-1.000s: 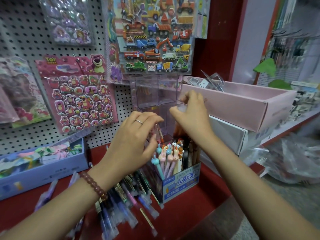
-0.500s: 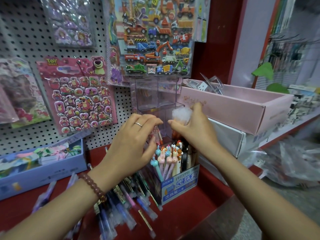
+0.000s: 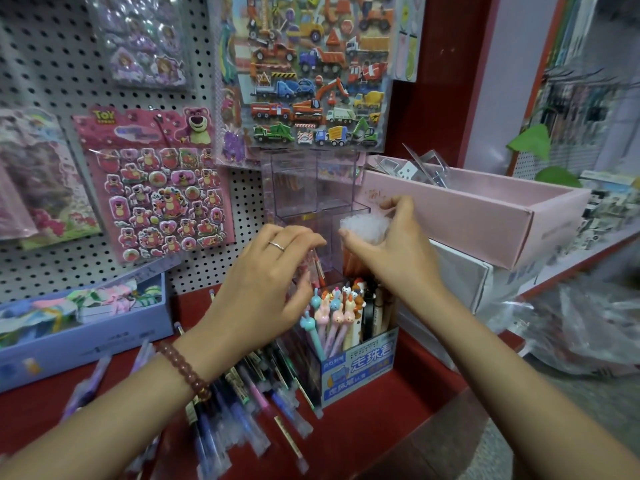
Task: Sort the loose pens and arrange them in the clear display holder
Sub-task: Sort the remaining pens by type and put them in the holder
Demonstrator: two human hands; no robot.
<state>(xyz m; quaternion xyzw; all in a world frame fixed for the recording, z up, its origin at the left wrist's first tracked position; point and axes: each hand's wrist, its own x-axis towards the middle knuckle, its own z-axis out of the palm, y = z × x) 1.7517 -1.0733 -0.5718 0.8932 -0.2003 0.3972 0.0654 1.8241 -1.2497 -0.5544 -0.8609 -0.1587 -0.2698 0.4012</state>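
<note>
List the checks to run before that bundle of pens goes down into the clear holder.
1. Right hand has a firm grip on the pen bundle: ok.
2. Clear display holder stands upright with its top open: ok.
3. Compartment under the bundle is free: cannot tell, the hand covers it.
4. Left hand is clear of the drop path: cannot tell, its fingers curl at the holder's front.
5. Loose pens are sorted: not ok, they lie heaped on the red shelf.

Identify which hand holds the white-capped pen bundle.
The right hand: its fingers wrap the bundle, white caps up. The left hand does not touch it.
</note>
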